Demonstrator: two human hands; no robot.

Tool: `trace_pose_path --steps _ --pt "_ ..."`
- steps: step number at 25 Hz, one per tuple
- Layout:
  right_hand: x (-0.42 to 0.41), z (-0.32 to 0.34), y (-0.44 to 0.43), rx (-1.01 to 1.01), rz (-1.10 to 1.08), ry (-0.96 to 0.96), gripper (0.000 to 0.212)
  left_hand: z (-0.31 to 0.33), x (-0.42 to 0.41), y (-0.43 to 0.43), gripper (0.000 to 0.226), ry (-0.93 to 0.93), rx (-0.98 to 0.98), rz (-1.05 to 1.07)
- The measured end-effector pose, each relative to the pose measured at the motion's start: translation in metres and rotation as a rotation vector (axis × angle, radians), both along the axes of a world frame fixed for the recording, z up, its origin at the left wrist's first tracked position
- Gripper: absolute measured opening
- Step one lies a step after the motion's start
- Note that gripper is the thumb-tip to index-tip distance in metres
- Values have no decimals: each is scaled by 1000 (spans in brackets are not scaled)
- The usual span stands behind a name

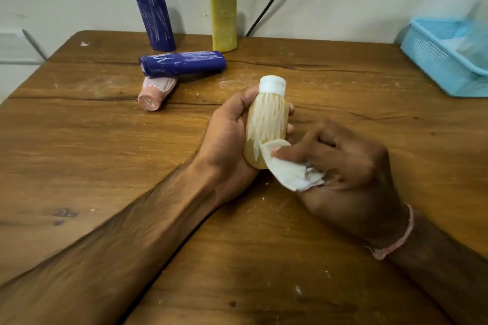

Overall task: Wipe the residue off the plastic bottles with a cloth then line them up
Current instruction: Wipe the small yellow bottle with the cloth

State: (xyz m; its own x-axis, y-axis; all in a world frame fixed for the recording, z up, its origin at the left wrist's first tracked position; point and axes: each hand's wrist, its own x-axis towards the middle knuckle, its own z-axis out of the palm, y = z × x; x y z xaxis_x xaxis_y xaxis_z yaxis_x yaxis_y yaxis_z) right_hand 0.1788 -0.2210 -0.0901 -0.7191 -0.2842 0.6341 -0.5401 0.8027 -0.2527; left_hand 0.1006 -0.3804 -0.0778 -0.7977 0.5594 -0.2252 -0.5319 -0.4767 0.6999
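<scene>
The wooden table (105,155) carries four bottles waiting far and left, all streaked white. A tall blue bottle (153,5) and a yellow bottle (223,10) stand upright at the far edge. In front of them a second blue bottle (184,63) lies on its side, left to right, its cap end resting over a small pink bottle (155,93).

The left hand (229,129) grips a translucent amber bottle (266,124) above the table's middle. The palm wraps its left side and the fingertips curl round to the right. The bottle's long axis runs near to far, with the white cap at the far end and the base towards the person.

The right hand (343,166) lies just right of the base. Its fingers are bent and pinch a folded white cloth (287,169), whose leading edge touches the bottle's lower right side. The white streaks run from there up to the cap, so the wipe probably has to travel far along the axis, and the left hand probably has to turn the bottle.

No brand, label or writing can be read on any bottle.
</scene>
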Motion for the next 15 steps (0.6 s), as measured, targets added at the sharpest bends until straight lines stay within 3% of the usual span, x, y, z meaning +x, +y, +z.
trace_pose_path --steps 7,11,15 --pt "1 -3 -13 24 42 16 25 -5 4 2 47 30 -32 -13" --pt "-2 2 -3 -47 -66 60 27 -4 3 3 52 -1 31 -17" --pt "1 -6 -13 104 22 53 29 -5 3 1 47 -17 51 -17"
